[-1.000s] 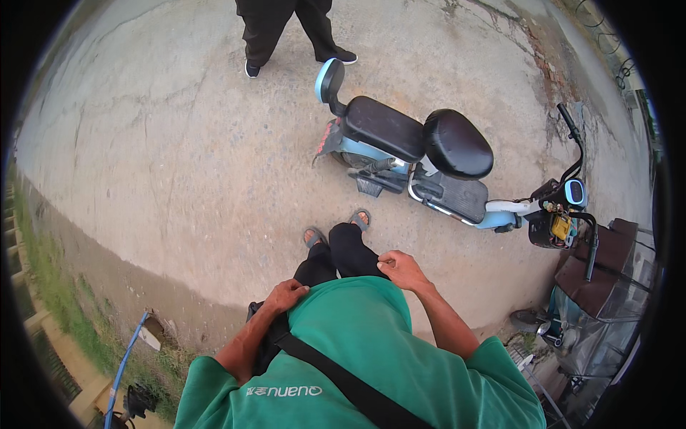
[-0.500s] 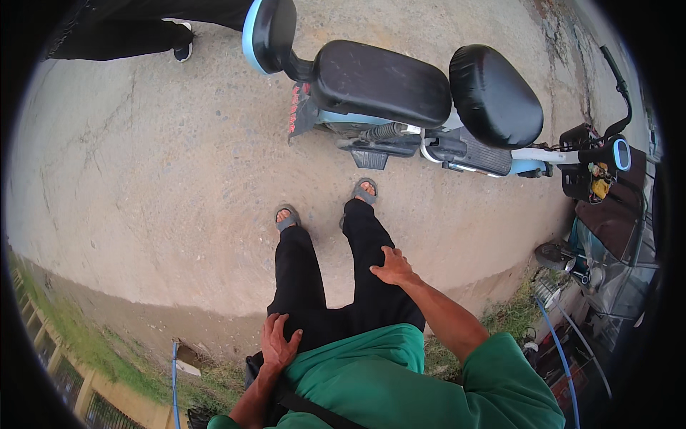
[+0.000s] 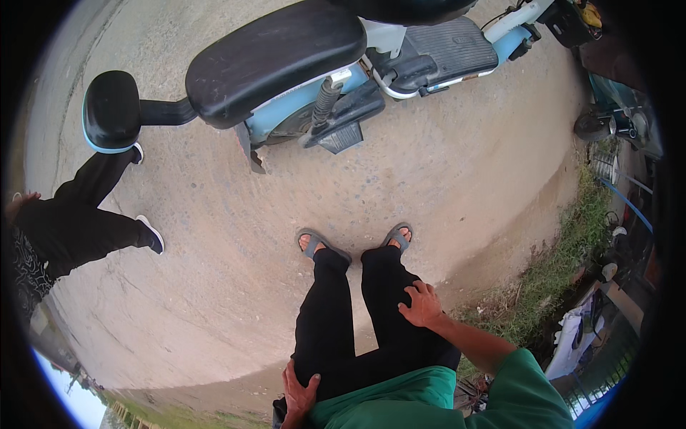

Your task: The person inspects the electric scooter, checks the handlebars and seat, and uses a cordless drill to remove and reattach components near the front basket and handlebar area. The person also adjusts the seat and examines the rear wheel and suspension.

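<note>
My left hand (image 3: 299, 390) lies on the upper left thigh of my black trousers (image 3: 325, 318), its fingers apart and nothing in it. Over my right thigh, my right hand (image 3: 423, 304) rests with its fingers loosely spread, also holding nothing. Both feet, in grey sandals (image 3: 318, 244), stand on the ground. Ahead of them is a light-blue and white electric scooter (image 3: 286, 107) with a long black seat (image 3: 279, 61) and a backrest (image 3: 113, 111) at its left end. Its front seat is cut off by the upper rim.
At the left a person in black trousers (image 3: 93, 239) and dark shoes stands on the concrete ground (image 3: 214, 272). Along the right runs a grass strip (image 3: 550, 279), with another vehicle's wheel (image 3: 592, 126), a blue pipe (image 3: 629, 200) and assorted scrap beyond it.
The view has turned and the scooter now appears nearer, shifted up and left. More of the other person shows, lower at the left. My feet have moved; my hands stay on my thighs.
</note>
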The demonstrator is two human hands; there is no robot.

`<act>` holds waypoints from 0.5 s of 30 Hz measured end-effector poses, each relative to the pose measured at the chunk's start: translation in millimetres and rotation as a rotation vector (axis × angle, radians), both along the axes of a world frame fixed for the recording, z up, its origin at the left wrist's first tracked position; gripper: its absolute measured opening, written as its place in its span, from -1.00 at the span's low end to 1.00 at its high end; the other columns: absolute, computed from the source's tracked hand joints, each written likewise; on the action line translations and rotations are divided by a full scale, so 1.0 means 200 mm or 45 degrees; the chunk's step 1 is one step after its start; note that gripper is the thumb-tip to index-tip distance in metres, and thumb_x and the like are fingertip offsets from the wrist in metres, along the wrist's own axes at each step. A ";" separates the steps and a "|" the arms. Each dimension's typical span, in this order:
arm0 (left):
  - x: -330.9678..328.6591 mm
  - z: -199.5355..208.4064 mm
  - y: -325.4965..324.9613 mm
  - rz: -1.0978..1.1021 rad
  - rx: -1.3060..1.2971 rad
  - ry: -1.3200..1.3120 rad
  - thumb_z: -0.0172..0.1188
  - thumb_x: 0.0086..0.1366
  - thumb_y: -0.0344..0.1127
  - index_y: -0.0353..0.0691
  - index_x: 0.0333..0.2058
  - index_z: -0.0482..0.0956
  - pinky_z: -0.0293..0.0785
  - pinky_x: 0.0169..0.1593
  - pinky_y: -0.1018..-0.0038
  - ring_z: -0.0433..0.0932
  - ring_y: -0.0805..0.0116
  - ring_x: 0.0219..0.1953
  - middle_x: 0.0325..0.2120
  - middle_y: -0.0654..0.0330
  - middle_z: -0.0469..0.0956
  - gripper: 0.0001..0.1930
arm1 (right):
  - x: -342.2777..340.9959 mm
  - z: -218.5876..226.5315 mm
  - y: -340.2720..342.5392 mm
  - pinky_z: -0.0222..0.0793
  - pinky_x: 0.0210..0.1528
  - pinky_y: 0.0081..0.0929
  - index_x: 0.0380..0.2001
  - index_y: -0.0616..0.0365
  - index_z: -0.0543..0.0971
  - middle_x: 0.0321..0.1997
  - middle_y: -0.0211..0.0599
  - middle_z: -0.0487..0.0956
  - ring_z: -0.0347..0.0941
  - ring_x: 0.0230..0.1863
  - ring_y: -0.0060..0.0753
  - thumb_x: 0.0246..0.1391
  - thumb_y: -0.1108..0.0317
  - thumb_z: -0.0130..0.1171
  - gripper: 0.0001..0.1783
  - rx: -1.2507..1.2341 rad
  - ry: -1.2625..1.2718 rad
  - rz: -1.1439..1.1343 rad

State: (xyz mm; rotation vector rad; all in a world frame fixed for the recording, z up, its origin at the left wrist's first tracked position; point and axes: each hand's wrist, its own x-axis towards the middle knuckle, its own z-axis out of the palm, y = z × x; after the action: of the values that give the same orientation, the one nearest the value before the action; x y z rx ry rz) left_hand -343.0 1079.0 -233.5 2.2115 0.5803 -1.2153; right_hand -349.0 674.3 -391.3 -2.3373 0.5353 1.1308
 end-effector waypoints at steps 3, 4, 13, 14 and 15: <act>0.00 0.01 -0.09 -0.113 0.075 0.113 0.43 0.23 0.01 -0.38 0.44 0.15 0.27 0.43 -0.03 0.29 -0.31 0.37 0.32 -0.32 0.27 -0.02 | -0.16 -0.08 0.00 0.31 0.37 0.14 0.10 0.09 0.64 0.25 -0.09 0.54 0.35 0.37 0.12 0.06 -0.02 0.37 -0.40 0.049 -0.014 -0.051; 0.00 0.02 -0.14 -0.149 0.106 0.141 0.43 0.23 0.03 -0.37 0.45 0.14 0.26 0.44 -0.03 0.28 -0.30 0.37 0.33 -0.32 0.27 -0.01 | -0.13 -0.06 -0.01 0.28 0.38 0.08 0.04 0.09 0.68 0.22 -0.14 0.57 0.36 0.37 0.02 0.07 -0.02 0.34 -0.46 0.098 0.026 -0.042; -0.03 -0.03 -0.43 -0.469 0.382 0.337 0.34 0.27 0.19 -0.28 0.49 0.09 0.22 0.47 -0.02 0.21 -0.22 0.45 0.40 -0.23 0.21 0.02 | -0.47 -0.15 -0.15 0.27 0.36 0.01 -0.09 0.07 0.71 0.07 -0.17 0.65 0.46 0.26 -0.06 0.04 -0.01 0.35 -0.53 0.144 0.019 -0.276; -0.04 -0.03 -0.44 -0.496 0.387 0.315 0.33 0.28 0.20 -0.27 0.49 0.10 0.23 0.47 -0.02 0.21 -0.20 0.46 0.40 -0.22 0.22 0.01 | -0.49 -0.16 -0.17 0.28 0.35 0.01 -0.10 0.07 0.71 0.06 -0.18 0.65 0.46 0.25 -0.06 0.04 -0.01 0.36 -0.54 0.149 0.001 -0.297; -0.03 -0.02 -0.50 -0.520 0.411 0.315 0.33 0.28 0.20 -0.27 0.49 0.10 0.23 0.47 -0.02 0.21 -0.20 0.46 0.40 -0.21 0.22 0.01 | -0.51 -0.16 -0.20 0.29 0.33 0.01 -0.11 0.07 0.71 0.04 -0.18 0.66 0.47 0.24 -0.07 0.03 -0.01 0.36 -0.54 0.148 -0.017 -0.315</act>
State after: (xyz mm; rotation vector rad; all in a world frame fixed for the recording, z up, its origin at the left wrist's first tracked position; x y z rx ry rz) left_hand -348.8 979.4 -238.3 2.5536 0.4555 -1.7249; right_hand -450.7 634.8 -423.3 -2.1103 0.7121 1.0023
